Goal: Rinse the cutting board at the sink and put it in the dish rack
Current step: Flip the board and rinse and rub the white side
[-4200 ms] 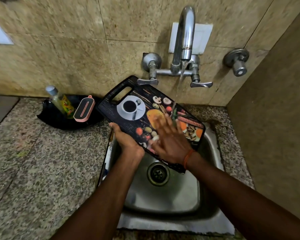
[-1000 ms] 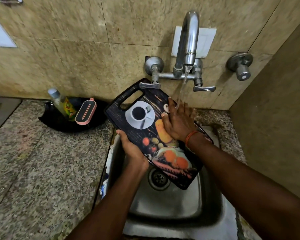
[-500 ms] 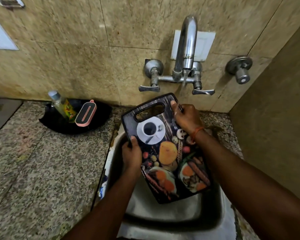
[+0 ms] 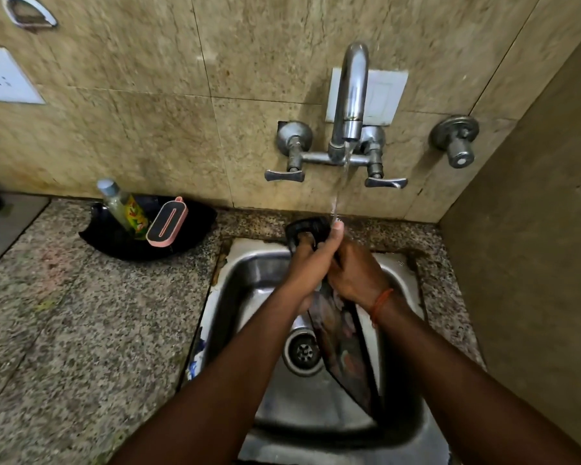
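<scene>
Together, hands point(image 4: 332, 266) clasp cutting board point(image 4: 344, 344).

Only one view: cam on my head, wide-angle, looking fwd and steeply down. Sink point(image 4: 255, 270) sits centre, close below me; tap point(image 4: 351, 95) and tiled wall far, filling the top. Worktop point(image 4: 81, 330) spreads left, side wall close on the right. My forearms enter from the near edge. No 2nd view to overlap.

Shiny steel sink point(image 4: 403, 276), polished metal tap point(image 4: 351, 95), speckled granite counter point(image 4: 81, 330), glossy printed cutting board point(image 4: 346, 350), wet.
</scene>
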